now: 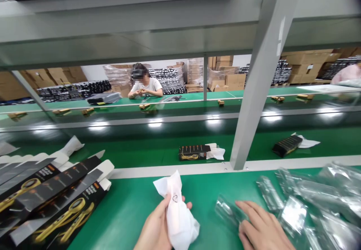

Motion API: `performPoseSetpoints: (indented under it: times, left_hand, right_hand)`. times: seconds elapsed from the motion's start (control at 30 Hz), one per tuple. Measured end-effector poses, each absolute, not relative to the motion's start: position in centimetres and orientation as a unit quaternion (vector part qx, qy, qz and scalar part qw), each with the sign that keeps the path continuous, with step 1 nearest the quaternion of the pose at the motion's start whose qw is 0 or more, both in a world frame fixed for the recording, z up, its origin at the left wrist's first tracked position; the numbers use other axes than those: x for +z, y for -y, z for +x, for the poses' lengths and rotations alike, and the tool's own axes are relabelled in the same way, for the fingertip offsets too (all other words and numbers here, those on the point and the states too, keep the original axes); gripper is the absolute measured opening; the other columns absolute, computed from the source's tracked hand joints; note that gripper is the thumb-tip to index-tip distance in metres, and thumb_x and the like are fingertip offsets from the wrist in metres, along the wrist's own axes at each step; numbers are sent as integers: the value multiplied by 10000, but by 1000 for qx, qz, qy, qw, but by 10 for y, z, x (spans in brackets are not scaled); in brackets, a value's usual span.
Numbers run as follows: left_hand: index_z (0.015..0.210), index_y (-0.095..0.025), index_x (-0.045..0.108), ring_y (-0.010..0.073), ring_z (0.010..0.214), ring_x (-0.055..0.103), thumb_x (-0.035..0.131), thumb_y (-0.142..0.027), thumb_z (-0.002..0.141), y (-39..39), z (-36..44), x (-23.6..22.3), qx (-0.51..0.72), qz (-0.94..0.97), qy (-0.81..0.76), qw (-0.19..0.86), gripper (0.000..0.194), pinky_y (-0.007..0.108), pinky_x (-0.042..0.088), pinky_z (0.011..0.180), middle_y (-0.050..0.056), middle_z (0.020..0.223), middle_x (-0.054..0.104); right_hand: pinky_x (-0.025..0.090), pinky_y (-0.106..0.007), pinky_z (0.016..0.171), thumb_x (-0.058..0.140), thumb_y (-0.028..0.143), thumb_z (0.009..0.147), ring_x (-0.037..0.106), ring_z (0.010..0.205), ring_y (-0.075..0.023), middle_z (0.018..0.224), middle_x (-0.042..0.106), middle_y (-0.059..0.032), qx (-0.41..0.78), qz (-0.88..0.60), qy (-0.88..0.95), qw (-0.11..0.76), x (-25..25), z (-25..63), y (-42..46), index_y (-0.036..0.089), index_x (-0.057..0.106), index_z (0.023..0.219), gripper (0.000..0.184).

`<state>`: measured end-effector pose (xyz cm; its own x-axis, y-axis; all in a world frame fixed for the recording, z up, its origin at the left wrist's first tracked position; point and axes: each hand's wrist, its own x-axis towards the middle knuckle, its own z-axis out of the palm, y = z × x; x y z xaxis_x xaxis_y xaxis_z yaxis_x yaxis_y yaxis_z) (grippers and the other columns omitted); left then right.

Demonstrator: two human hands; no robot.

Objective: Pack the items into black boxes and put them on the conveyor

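My left hand (160, 221) is closed around a white plastic bag (180, 223) with a recycling mark; something long is wrapped inside, its kind hidden. The bag stands roughly upright above the green table. At the lower right, my right hand (258, 223) has its curled fingers on the end of a clear plastic tray (227, 210), and the thumb is hidden. More clear plastic trays (324, 197) lie heaped to the right of that hand. To my left are several black printed boxes (76, 212), flattened or with open flaps.
Beyond the table's metal rail (169, 169), a green conveyor belt carries a black box (194, 152) and another black box (287, 145), both with white bags sticking out. A slanted metal post (254, 84) rises ahead. Gold parts (221, 102) lie farther back, where a person (146, 84) sits.
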<state>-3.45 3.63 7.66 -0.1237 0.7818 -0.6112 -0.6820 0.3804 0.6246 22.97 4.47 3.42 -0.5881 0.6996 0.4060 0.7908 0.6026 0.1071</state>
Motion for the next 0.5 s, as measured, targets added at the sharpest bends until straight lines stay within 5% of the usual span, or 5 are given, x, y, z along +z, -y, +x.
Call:
performPoseSetpoints:
  times: [0.07,0.17,0.27,0.33,0.5]
  left_hand:
    - [1100,-138,550,268,859,657,600,-295,821,-33,-33,79,561,48,-491,665,324,374,549,659,121,1005,660]
    - [959,-140,602,134,523,585,617,-357,810,-30,-34,74,550,50,-473,686,263,228,466,437,48,703,637]
    - [762,-134,582,62,398,440,627,-359,803,-31,-37,62,558,52,-458,690,233,178,364,353,-10,576,532]
    - [732,-136,568,86,443,495,634,-327,798,-32,-38,56,566,51,-461,682,213,210,437,410,-1,602,545]
    - [869,-128,584,225,727,662,662,-225,768,-29,-29,64,573,46,-497,650,160,389,557,698,55,755,629]
  right_hand:
    - [517,-353,777,569,232,787,589,1070,-239,1181,634,-21,-146,-406,886,168,44,229,-43,260,563,754,44]
    - [473,-348,828,597,230,787,566,1082,-223,1152,634,4,-115,-397,894,175,56,229,-42,272,563,819,63]
    - [433,-334,793,618,252,790,585,951,-202,1005,648,31,-70,-408,895,167,58,221,-40,292,564,921,147]
    - [390,-331,701,541,214,837,567,777,-189,815,629,33,-77,-401,898,163,52,212,-37,266,563,866,64]
    - [278,-339,600,320,103,870,451,600,-190,628,537,0,-114,-383,897,190,33,197,-38,221,510,683,291]
